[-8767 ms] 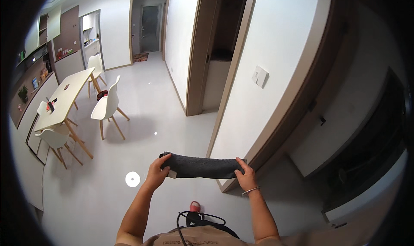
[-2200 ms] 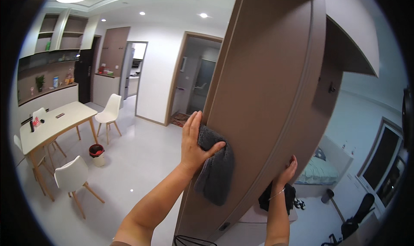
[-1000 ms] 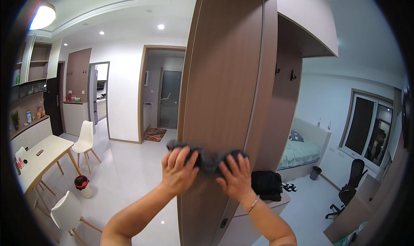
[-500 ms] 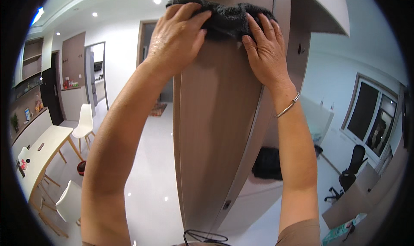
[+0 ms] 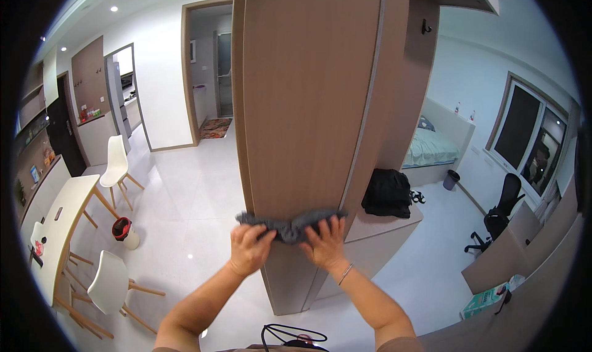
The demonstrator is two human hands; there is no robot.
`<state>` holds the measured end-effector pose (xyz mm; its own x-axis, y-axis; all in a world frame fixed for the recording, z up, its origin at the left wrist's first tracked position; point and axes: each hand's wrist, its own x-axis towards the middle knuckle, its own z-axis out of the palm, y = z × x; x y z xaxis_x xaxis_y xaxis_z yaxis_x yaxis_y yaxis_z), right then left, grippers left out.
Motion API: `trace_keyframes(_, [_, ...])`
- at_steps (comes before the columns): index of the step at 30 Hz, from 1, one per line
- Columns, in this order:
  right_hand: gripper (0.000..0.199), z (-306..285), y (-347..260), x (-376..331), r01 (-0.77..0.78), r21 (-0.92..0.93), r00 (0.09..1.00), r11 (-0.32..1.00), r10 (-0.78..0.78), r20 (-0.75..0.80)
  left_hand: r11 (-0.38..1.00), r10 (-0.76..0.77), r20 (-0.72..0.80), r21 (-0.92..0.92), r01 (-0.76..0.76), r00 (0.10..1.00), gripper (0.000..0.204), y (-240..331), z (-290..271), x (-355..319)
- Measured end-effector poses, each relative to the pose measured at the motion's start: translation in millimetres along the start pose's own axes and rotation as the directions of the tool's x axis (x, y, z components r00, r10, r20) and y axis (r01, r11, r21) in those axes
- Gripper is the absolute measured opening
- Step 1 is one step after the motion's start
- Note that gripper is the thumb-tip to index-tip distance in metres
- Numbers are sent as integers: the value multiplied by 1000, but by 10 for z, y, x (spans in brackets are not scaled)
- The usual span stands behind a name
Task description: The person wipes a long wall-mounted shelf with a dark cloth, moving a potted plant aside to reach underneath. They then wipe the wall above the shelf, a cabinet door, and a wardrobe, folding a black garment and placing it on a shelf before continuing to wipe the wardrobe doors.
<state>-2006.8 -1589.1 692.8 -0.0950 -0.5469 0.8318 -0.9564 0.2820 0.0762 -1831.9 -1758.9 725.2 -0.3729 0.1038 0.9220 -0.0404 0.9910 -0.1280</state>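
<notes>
Two hands meet the cloth (image 5: 288,230) in the head view, and it lies bunched across the lower part of the tall brown panel (image 5: 302,105), reaching from the panel's left edge nearly to the strip on its right. The left hand (image 5: 250,251) is half closed, fingers curled over the cloth's left end; the right hand (image 5: 325,246) has hold of the other end, its fingers bent but a little spread, the thumb toward the middle. Set well apart like this, they probably keep the cloth stretched and pressed flat along its whole width, though a dip between them suggests slack there. Both arms reach forward from the lower edge, likely to share the pressure evenly; the bracelet (image 5: 346,273) sits on the right wrist, clear of the cloth. Just right of the panel, a black bag (image 5: 387,193) rests on a low cabinet (image 5: 399,223), which seems a handy ledge for it. To the left, a bin (image 5: 127,233) stands near the table (image 5: 66,213), perhaps for easy reach, and a chair (image 5: 110,284) stands beside the table.
</notes>
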Motion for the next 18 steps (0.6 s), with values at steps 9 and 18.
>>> trace_keyframes(9, [48,-594,129,798,10,-104,996,995,-18,-84,997,19,-57,75,-15,998,39,-93,-236,992])
trace_keyframes(18, [40,-1553,406,2581,117,-141,871,983,-170,-461,978,60,-236,208,-10,970,40,-61,-705,2754])
